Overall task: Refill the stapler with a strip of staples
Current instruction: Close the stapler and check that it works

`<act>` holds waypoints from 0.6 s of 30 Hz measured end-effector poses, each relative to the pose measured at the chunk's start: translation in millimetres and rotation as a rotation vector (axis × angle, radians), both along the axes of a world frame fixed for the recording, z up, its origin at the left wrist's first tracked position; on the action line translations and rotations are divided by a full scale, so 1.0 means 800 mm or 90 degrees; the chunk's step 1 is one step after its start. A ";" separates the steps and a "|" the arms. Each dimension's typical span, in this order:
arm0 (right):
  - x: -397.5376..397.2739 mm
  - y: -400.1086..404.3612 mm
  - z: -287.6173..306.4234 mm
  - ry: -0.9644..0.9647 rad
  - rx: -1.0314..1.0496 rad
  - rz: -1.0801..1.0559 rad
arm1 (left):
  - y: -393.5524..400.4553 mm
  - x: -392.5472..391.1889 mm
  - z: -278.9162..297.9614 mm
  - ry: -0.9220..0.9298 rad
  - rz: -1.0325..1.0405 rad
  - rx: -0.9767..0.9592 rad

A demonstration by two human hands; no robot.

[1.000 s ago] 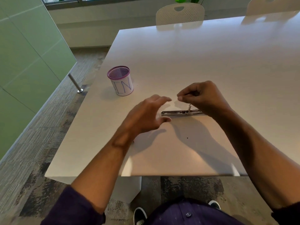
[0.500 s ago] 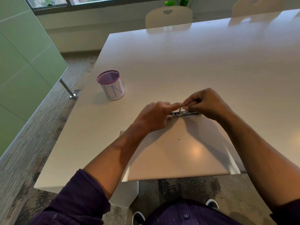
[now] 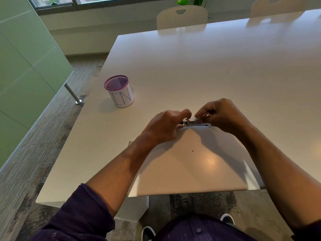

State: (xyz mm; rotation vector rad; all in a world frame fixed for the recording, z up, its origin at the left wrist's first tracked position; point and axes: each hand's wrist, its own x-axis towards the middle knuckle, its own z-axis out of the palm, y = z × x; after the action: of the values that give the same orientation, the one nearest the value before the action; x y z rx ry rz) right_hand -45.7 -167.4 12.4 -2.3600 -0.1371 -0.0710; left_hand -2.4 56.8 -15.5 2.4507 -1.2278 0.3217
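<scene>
A slim metal stapler (image 3: 197, 123) lies flat on the white table (image 3: 217, 75), its long side running left to right. My left hand (image 3: 166, 126) covers its left end, with the thumb and forefinger closed on the metal there. My right hand (image 3: 220, 115) is over its right part, fingertips pinching something small and pale just above the stapler's rail. Whether that is a strip of staples is too small to tell. Much of the stapler is hidden under both hands.
A purple mesh pen cup (image 3: 119, 91) with a white paper label stands to the left. A small flat object (image 3: 131, 143) peeks out beside my left wrist. Two white chairs (image 3: 181, 16) stand at the table's far side. The table's near edge is close to my body.
My left hand moved right from hovering open and closed on the stapler's left end. My right hand lowered onto the stapler. The head camera tilted, shifting the scene.
</scene>
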 end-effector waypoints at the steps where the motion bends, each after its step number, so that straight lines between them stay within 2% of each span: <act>1: 0.000 -0.001 0.000 -0.001 0.001 0.001 | 0.001 0.000 -0.001 0.005 0.002 -0.004; 10: -0.001 0.004 0.001 -0.071 -0.106 0.092 | 0.002 0.002 0.001 0.002 -0.004 0.013; 18: -0.002 0.004 -0.003 -0.097 -0.070 0.091 | 0.003 0.001 0.004 0.020 0.002 0.005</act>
State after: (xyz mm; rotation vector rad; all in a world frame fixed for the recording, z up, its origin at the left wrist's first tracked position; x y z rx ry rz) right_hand -47.6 -164.3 9.8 -2.4458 -0.3915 -0.1779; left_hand -1.6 58.8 -12.7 2.4556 -1.2141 0.2782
